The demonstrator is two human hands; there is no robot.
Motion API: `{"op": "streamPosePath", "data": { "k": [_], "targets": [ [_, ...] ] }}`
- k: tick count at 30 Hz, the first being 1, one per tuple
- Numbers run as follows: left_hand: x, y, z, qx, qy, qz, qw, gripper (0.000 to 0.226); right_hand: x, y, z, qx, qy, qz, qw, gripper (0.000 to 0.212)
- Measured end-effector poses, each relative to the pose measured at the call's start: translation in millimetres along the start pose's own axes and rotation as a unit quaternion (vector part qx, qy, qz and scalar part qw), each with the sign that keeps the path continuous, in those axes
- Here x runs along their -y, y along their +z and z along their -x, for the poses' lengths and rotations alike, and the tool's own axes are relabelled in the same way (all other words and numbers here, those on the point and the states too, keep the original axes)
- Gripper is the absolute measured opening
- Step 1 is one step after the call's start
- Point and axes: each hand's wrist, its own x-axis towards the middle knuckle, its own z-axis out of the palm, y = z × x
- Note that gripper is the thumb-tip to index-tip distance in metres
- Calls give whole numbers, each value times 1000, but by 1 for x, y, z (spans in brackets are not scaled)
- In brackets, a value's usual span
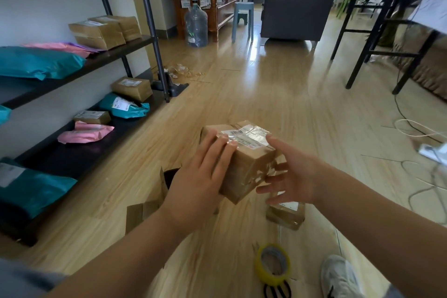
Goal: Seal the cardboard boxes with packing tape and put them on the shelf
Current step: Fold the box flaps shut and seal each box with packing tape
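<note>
Here, I see taped box held above floor between both hands. Left hand flat on its left face, fingers straight, tips on label. Right hand at right face, fingers splayed wide. Tape roll on floor below. Shelf well apart, left.

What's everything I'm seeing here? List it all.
held box: 1, brown, raised mid-frame
shelf boxes: 4, brown, rack at left
mailing bags: several, teal and pink, same rack
small box: 1, brown, floor below held box
tape roll: 1, yellow, floor near bottom edge
water jug: 1, clear bluish, floor beyond rack
sofa: 1, dark grey, far middle
stool: 1, light blue, beside sofa
shoe: 1, white, bottom right
left hand: flat on held box's left side
right hand: fingers spread at its right side
</note>
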Motion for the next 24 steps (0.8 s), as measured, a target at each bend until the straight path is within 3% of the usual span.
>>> {"op": "streamPosePath", "data": {
  "k": [6,10,15,18,20,24],
  "targets": [
    [1,3,-2,11,40,-12,999,95,-9,3,-4,-42,-28,-110,993,45],
    [3,2,-4,39,38,-2,999,101,-4,-3,-6,-64,-66,-96,991,40],
    [5,-9,-9,48,8,73,996,73,1,-8,-9,-69,-100,-62,991,27],
    [0,-20,-17,24,-104,162,981,55,2,-8,-11,-83,-124,-44,988,39],
    [-1,-25,-26,55,-217,199,954,50,1,-8,-15,-88,-141,-26,986,55],
    [3,-24,-36,148,-390,335,845,63,0,-6,-16,-65,-176,-4,982,50]
  ]
}}
